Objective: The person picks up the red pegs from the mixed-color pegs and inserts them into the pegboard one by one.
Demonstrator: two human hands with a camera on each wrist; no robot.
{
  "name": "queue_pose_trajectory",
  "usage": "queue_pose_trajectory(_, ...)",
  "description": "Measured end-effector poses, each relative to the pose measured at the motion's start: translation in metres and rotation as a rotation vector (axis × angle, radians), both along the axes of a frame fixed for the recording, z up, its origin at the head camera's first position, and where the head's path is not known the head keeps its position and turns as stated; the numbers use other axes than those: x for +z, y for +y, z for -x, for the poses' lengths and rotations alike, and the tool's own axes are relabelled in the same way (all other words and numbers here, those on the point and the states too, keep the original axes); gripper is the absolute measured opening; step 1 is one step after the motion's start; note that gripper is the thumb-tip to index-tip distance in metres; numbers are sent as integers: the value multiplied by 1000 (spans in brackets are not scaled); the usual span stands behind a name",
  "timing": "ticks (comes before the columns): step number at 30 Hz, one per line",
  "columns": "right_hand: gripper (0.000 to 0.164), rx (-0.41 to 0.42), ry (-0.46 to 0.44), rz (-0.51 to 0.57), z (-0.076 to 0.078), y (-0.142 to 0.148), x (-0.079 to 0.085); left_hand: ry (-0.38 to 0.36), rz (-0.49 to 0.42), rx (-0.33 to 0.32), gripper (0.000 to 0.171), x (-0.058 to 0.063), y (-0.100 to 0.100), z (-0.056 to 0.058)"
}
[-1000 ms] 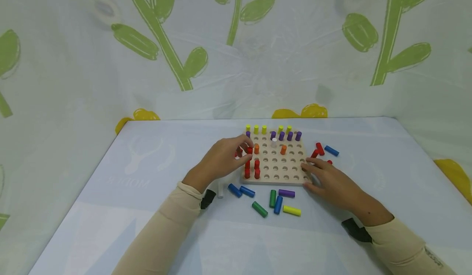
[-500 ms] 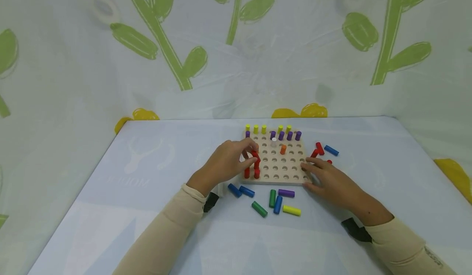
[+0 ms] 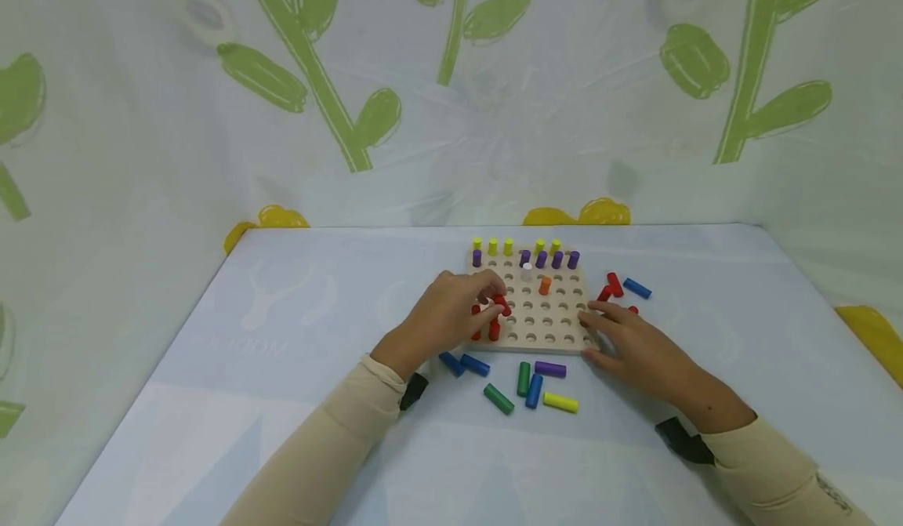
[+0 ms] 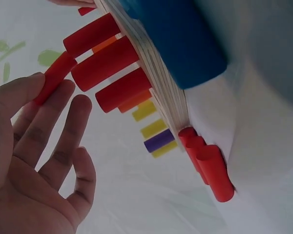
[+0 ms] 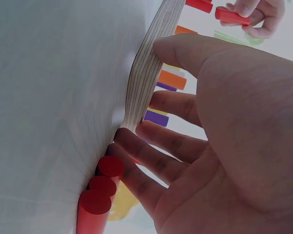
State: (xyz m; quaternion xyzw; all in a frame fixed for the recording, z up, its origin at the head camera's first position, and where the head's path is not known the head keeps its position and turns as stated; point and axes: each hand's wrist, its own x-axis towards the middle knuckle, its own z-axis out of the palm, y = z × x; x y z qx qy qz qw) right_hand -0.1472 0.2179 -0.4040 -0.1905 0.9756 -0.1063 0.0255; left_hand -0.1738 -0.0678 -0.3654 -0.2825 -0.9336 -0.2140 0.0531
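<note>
A pale wooden pegboard (image 3: 529, 345) with rows of round holes lies on the table. My left hand (image 3: 451, 312) pinches a red peg (image 4: 57, 74) between thumb and fingertips, tilted above the board's left part. Beside it, several red pegs (image 4: 107, 63) stand in the board at the near left. My right hand (image 3: 631, 346) lies at the board's right edge, its thumb and fingertips touching the wood, fingers loosely extended. Yellow pegs (image 3: 508, 246) and purple pegs (image 3: 557, 259) stand in the far rows. A white peg (image 3: 527, 272) and an orange peg (image 3: 545, 285) stand nearer the middle.
Blue pegs (image 3: 476, 365), green pegs (image 3: 498, 399), a purple peg (image 3: 550, 369) and a yellow peg (image 3: 560, 402) lie in front of the board. To its right are loose red pegs (image 3: 615, 284) and a blue peg (image 3: 638, 288). A patterned cloth wall (image 3: 458, 157) stands behind the table.
My left hand has moved right and slightly nearer with the red peg, which now tilts over the board. The right hand keeps its place at the board's edge.
</note>
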Motion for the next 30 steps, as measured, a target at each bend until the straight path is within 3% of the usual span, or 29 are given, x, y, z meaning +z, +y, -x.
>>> queue_pose_trajectory(15, 61, -5, 7, 9, -1, 2, 1, -57, 127, -11, 22, 1, 14, 7)
queue_pose_trajectory(22, 60, -2, 2, 23, -1, 2, 2, -111, 104, -9, 22, -4, 18, 10)
queue_pose_trajectory(30, 62, 4, 18, 9, -2, 3, 0, -99, 98, -12, 20, -12, 19, 11)
